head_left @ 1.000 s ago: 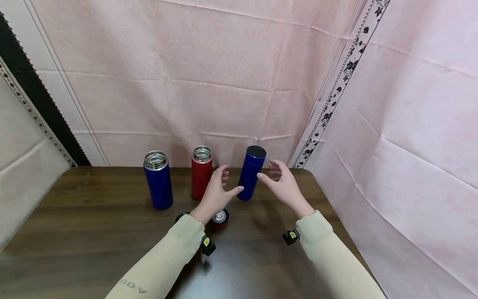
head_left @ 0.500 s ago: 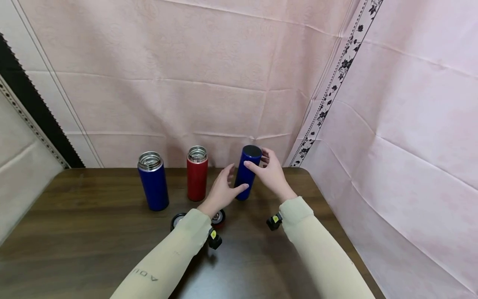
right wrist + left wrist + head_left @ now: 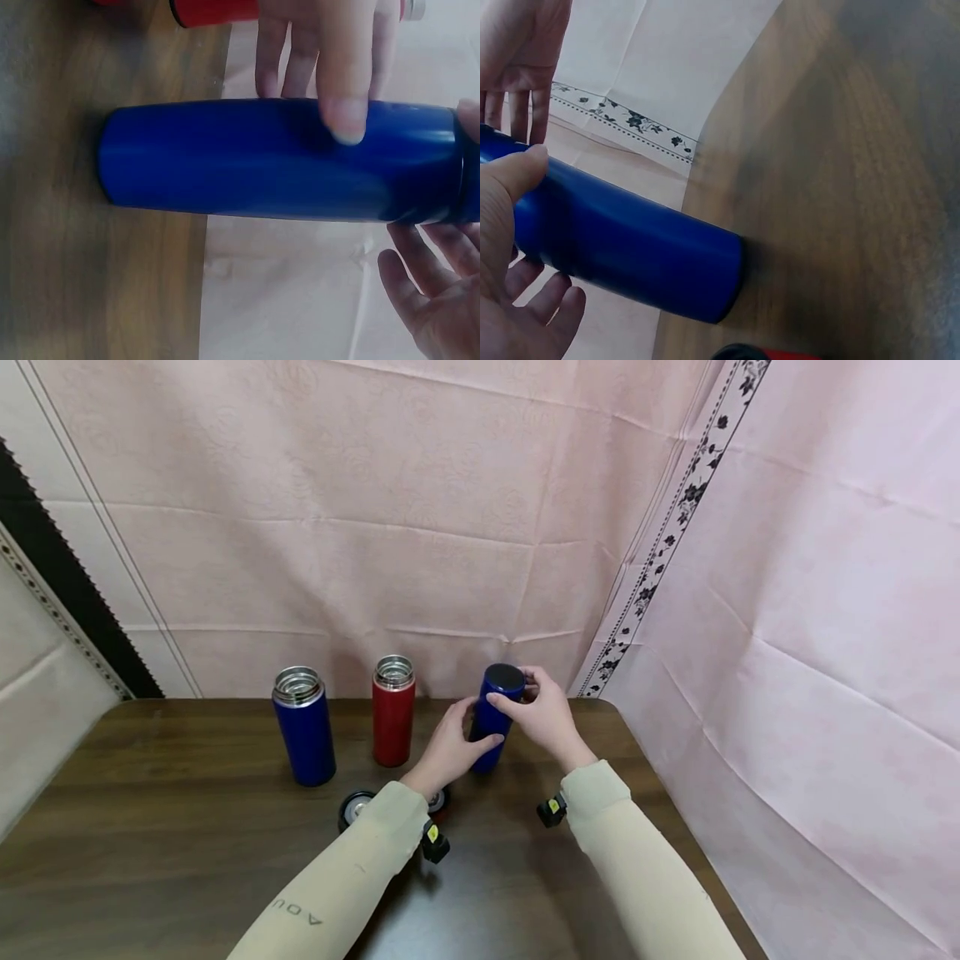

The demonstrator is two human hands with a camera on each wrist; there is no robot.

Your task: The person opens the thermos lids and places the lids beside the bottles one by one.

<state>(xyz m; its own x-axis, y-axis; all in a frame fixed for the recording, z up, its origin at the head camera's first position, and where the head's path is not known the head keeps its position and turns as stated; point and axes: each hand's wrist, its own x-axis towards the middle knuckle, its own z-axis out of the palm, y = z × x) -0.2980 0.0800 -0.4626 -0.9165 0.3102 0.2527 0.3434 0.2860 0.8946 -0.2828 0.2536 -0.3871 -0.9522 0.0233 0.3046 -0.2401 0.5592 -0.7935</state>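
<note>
A closed blue thermos (image 3: pixel 489 722) with a blue, black-topped lid (image 3: pixel 504 677) stands at the right of the table. My left hand (image 3: pixel 446 752) grips its body, thumb on the near side and fingers behind. Higher up, my right hand (image 3: pixel 547 714) holds it around the lid, thumb in front. In the left wrist view the lower half of the blue thermos (image 3: pixel 630 232) is bare down to its base on the wood. The right wrist view shows both hands around the blue thermos (image 3: pixel 247 161), the right one (image 3: pixel 442 300) at the lid end.
An open red thermos (image 3: pixel 392 722) and an open blue thermos (image 3: pixel 306 743) with bare steel necks stand to the left. Two loose lids lie on the table, one (image 3: pixel 351 810) left of my left wrist, the other (image 3: pixel 438 802) partly hidden behind it. Pink cloth hangs behind the table.
My right hand has moved left onto the lid, and my left hand has closed around the body. The thermos has shifted slightly toward me.
</note>
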